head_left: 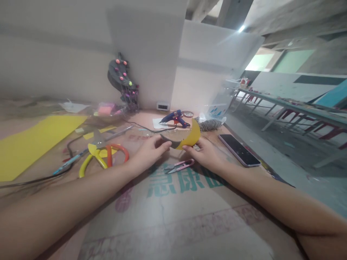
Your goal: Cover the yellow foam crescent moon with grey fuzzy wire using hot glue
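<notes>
Between my hands is a curved, crescent-shaped piece (192, 134), yellow on its right part and dark grey on its left part. My left hand (151, 150) pinches the grey end between thumb and fingers. At the yellow end, my right hand (204, 152) grips it, thumb in front and fingers behind. The piece is held above the table, bowed downward in the middle. Just below it lie small pink-handled thread snips (181, 165), touched by neither hand. What the grey part is made of is too blurred to tell.
A blue glue gun (173, 117) rests behind the hands, with a bundle of grey yarn (210, 124) to its right. A phone (239, 150) lies at right. Scissors with orange and yellow handles (93, 164), a cable and yellow sheet (35, 144) are at left. A dark crescent ornament (116, 76) stands behind.
</notes>
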Motion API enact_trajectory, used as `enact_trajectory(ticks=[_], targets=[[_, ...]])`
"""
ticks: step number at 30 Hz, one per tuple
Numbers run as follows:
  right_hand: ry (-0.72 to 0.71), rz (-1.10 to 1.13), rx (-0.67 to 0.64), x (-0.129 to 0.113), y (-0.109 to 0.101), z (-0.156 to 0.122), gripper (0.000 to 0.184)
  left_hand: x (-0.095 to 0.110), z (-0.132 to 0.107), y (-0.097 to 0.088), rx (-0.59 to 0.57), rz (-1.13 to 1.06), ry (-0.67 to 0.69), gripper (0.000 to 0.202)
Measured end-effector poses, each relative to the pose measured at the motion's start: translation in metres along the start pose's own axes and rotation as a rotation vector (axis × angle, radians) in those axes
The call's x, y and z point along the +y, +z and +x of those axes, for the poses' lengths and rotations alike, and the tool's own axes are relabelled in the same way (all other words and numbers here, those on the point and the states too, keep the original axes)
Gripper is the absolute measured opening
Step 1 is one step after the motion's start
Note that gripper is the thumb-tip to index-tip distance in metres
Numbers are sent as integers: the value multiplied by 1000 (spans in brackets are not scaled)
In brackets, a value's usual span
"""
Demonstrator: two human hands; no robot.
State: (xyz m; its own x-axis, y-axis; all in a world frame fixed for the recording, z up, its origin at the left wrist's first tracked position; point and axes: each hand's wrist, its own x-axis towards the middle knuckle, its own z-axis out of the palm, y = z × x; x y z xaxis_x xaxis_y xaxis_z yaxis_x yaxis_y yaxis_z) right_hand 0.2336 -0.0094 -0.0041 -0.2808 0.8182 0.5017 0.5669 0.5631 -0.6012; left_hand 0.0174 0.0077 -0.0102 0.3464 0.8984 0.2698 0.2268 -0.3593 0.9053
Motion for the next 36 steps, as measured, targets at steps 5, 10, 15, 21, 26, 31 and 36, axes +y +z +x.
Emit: enact_trajectory(ticks=[5,10,15,21,26,31,36], targets=[[-344,-280,-137,5,-2,-2,14,4,0,0,2,-51,-26,39],[-548,-402,-285,4,0,-2,15,3,1,2,-1,-116,-105,42],[-513,-422,-261,4,2,-1,15,1,3,4,58,-101,-109,34],[-506,-416,-221,3,0,-2,18,4,2,4,58,-72,-103,25],[-508,-343,-139,-2,-5,-4,17,1,3,3,43,-63,-78,24],[-288,-340,-30,2,-5,0,12,2,3,4,42,-64,-76,25],[-237,-279,-148,8,-3,10,23,3,2,4,52,-110,-75,25]])
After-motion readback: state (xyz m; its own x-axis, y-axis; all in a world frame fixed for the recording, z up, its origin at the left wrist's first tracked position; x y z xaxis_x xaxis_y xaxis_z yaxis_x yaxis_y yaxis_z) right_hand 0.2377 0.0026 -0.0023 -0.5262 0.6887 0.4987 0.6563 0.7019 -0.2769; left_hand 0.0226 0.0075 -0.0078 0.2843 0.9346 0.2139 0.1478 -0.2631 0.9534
